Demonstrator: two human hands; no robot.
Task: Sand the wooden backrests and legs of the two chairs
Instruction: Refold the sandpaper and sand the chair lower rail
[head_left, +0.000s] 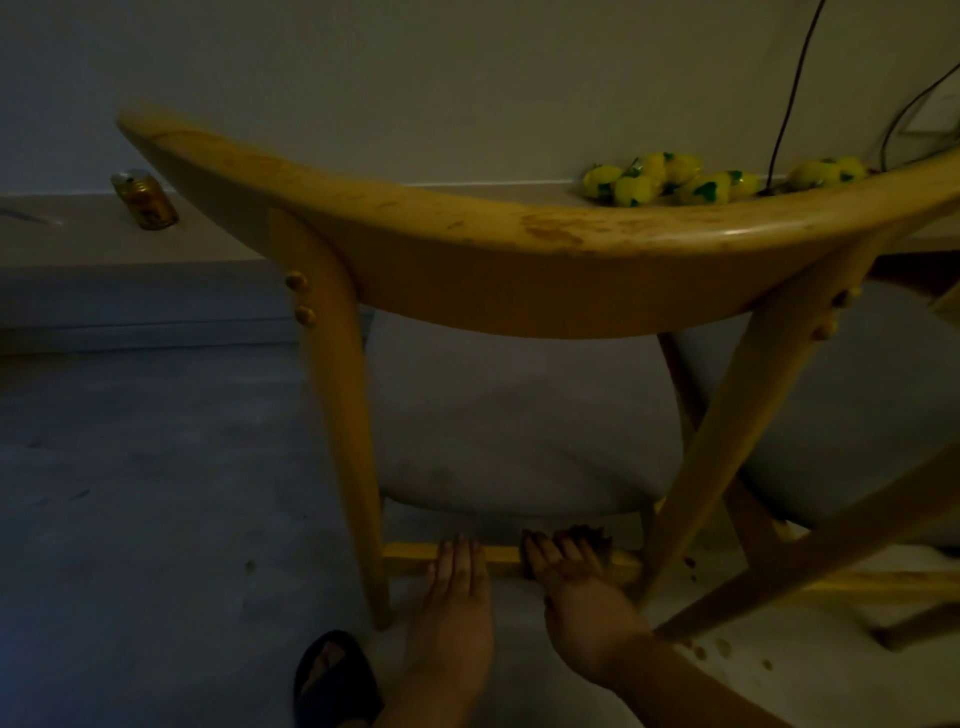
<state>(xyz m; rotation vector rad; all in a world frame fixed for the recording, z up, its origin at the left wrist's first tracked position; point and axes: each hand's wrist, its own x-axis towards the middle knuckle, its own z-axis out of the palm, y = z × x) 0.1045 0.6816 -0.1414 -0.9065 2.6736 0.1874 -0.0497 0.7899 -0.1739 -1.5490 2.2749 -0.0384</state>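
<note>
A light wooden chair stands with its back to me, its curved backrest (519, 234) spanning the view above two splayed rear legs (348, 415). Low down, a square crossbar (405, 557) joins the legs. My left hand (457, 587) rests on that bar with straight fingers. My right hand (571, 577) curls over the bar's right end and holds a dark piece of sandpaper (597, 538) against the wood. A second chair (831, 525) stands close on the right, its legs crossing behind the first chair's right leg.
A foot in a dark slipper (335, 675) is on the grey floor near the left leg. A low ledge along the wall carries a gold can (146, 201) and several yellow lemon-like items (670, 182). Black cables (789, 88) hang from the wall at right.
</note>
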